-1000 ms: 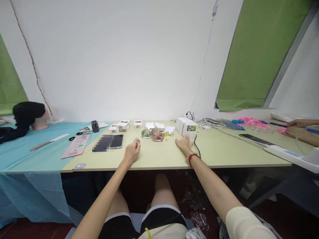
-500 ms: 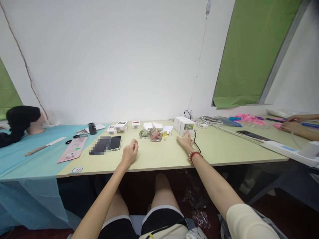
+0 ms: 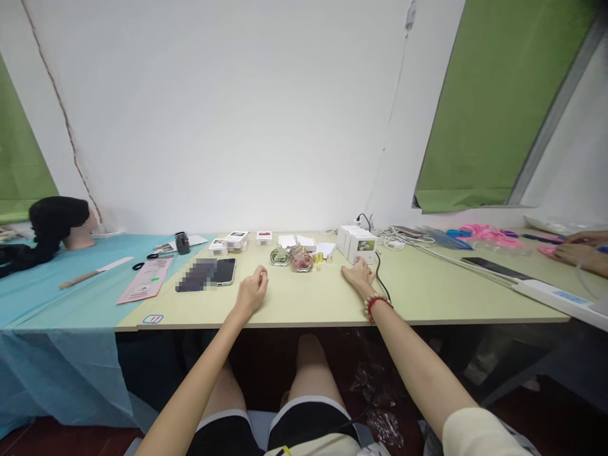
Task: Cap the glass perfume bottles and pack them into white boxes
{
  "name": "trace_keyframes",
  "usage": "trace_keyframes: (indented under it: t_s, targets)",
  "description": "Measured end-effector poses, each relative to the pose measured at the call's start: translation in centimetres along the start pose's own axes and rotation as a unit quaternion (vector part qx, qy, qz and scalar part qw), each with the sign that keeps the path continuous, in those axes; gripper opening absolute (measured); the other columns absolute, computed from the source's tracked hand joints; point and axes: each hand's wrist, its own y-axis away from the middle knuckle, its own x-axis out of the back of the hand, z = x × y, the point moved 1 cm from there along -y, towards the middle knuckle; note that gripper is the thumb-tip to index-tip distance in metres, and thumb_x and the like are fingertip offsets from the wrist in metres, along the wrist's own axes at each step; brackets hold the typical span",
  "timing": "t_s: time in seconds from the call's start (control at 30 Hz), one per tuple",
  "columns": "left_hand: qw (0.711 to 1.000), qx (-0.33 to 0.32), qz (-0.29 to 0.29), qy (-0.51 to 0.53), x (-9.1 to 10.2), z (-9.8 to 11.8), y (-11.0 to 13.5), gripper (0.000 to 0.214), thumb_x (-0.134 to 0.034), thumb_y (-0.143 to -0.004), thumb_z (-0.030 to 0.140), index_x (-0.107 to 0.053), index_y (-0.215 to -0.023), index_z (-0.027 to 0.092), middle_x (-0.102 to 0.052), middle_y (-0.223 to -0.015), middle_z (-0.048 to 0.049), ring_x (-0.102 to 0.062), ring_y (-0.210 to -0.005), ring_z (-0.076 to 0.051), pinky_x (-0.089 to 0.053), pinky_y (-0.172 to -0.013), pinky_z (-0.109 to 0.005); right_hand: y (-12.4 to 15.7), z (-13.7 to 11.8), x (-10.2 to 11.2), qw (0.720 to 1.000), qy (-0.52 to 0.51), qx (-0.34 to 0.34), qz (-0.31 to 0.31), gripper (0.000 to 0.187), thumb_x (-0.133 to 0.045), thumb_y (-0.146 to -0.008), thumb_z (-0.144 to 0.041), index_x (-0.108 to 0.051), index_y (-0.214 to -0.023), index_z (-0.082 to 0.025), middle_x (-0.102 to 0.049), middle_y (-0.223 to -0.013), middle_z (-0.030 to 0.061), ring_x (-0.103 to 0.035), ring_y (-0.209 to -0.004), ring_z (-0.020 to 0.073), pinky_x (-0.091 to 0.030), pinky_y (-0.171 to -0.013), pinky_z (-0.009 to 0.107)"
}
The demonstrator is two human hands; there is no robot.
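My left hand rests on the pale yellow table with its fingers curled in; whatever may be inside them is hidden. My right hand has its thumb spread and its fingertips at the lower front of a white box with a green picture. This box stands at the front of a row of white boxes. Between my hands, farther back, sit a clear bottle with green contents and a clear bottle with pink-red contents. Small gold cylinders lie beside them.
Flat white boxes and a phone lie left. On blue cloth are a knife, scissors, a pink packet and a mannequin head. Cables, a power strip and another person's hands are right.
The view has turned slightly left, so things appear shifted to the right. My right hand stays at the white box, and my left hand keeps its curled pose.
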Motion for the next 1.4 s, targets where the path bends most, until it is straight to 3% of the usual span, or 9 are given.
trace_keyframes:
  t_s: [0.17, 0.4, 0.6, 0.77, 0.9, 1.03, 1.13, 1.27, 1.4]
  targets:
    - [1.0, 0.008, -0.014, 0.003, 0.1, -0.1, -0.2, 0.022, -0.027, -0.088, 0.032, -0.046, -0.085, 0.022, -0.048, -0.052, 0.0038, -0.049, -0.05, -0.012, -0.029, -0.054, -0.022, 0.6, 0.0, 0.4, 1.0, 0.023, 0.013, 0.008, 0.04, -0.05, -0.074, -0.034, -0.056, -0.106, -0.011, -0.051, -0.112, 0.0172, -0.047, -0.108, 0.0295, -0.034, -0.09, 0.039]
    - [1.0, 0.011, 0.004, 0.018, 0.0, -0.3, -0.2, 0.022, -0.024, -0.089, 0.031, -0.042, -0.082, 0.022, -0.049, -0.052, 0.0036, -0.049, -0.049, -0.013, -0.029, -0.054, -0.022, 2.3, -1.5, 1.6, 0.989, 0.088, 0.085, -0.083, 0.027, -0.042, -0.082, -0.025, -0.061, -0.098, -0.013, -0.063, -0.088, 0.0129, -0.059, -0.087, 0.024, -0.039, -0.072, 0.031]
    - [1.0, 0.018, 0.0, 0.014, 0.0, -0.2, -0.2, 0.018, -0.029, -0.087, 0.032, -0.041, -0.078, 0.021, -0.049, -0.053, 0.0036, -0.048, -0.049, -0.012, -0.029, -0.054, -0.022, 4.0, -2.4, 2.0, 0.988, 0.079, 0.118, -0.068, 0.03, -0.044, -0.082, -0.029, -0.056, -0.105, -0.015, -0.063, -0.091, 0.0112, -0.058, -0.087, 0.0233, -0.038, -0.072, 0.03]
    - [1.0, 0.014, -0.015, 0.001, -0.1, 0.0, -0.5, 0.015, -0.032, -0.086, 0.032, -0.042, -0.084, 0.022, -0.05, -0.054, 0.0043, -0.05, -0.05, -0.012, -0.03, -0.055, -0.022, 5.8, -4.5, 1.6, 0.975, 0.011, 0.219, 0.018, 0.048, -0.05, -0.078, -0.038, -0.046, -0.119, -0.013, -0.055, -0.11, 0.0131, -0.05, -0.101, 0.0246, -0.032, -0.088, 0.034]
    - [0.999, 0.016, -0.043, -0.018, -0.3, 0.0, -0.7, 0.015, -0.033, -0.085, 0.031, -0.044, -0.088, 0.022, -0.053, -0.057, 0.0042, -0.051, -0.053, -0.012, -0.03, -0.055, -0.022, 7.2, -7.0, 0.7, 0.96, -0.024, 0.274, 0.05, 0.062, -0.052, -0.076, -0.043, -0.037, -0.128, -0.012, -0.047, -0.122, 0.0155, -0.041, -0.11, 0.0281, -0.026, -0.094, 0.04]
    - [0.997, 0.017, -0.064, -0.047, -0.9, -0.3, -0.8, 0.012, -0.037, -0.083, 0.03, -0.046, -0.087, 0.022, -0.052, -0.056, 0.0043, -0.049, -0.053, -0.013, -0.027, -0.053, -0.023, 8.6, -9.5, -0.4, 0.942, -0.078, 0.325, 0.017, 0.077, -0.055, -0.075, -0.045, -0.022, -0.137, -0.013, -0.043, -0.129, 0.0147, -0.036, -0.117, 0.0286, -0.023, -0.099, 0.043]
    - [0.996, 0.017, -0.068, -0.063, -1.3, -0.6, -1.0, 0.012, -0.037, -0.082, 0.029, -0.046, -0.088, 0.022, -0.051, -0.056, 0.0047, -0.048, -0.053, -0.013, -0.025, -0.052, -0.023, 9.3, -10.6, -1.1, 0.944, -0.11, 0.31, 0.016, 0.082, -0.059, -0.074, -0.042, -0.018, -0.139, -0.013, -0.043, -0.128, 0.015, -0.037, -0.117, 0.0287, -0.027, -0.097, 0.042]
    - [0.995, 0.023, -0.072, -0.059, -1.4, -0.7, -1.1, 0.013, -0.037, -0.083, 0.03, -0.045, -0.09, 0.023, -0.052, -0.057, 0.005, -0.049, -0.054, -0.013, -0.026, -0.053, -0.023, 9.6, -10.8, -1.3, 0.949, -0.127, 0.289, 0.011, 0.062, -0.06, -0.074, -0.038, -0.037, -0.127, -0.014, -0.048, -0.121, 0.0144, -0.042, -0.112, 0.0285, -0.032, -0.093, 0.041]
    - [0.997, 0.034, -0.062, -0.041, -1.2, -0.6, -1.0, 0.018, -0.038, -0.084, 0.033, -0.044, -0.098, 0.022, -0.055, -0.06, 0.0049, -0.052, -0.056, -0.013, -0.029, -0.054, -0.023, 10.1, -10.8, -0.9, 0.922, -0.171, 0.331, -0.102, 0.05, -0.057, -0.078, -0.039, -0.04, -0.12, -0.018, -0.059, -0.104, 0.0092, -0.055, -0.091, 0.022, -0.042, -0.078, 0.034]
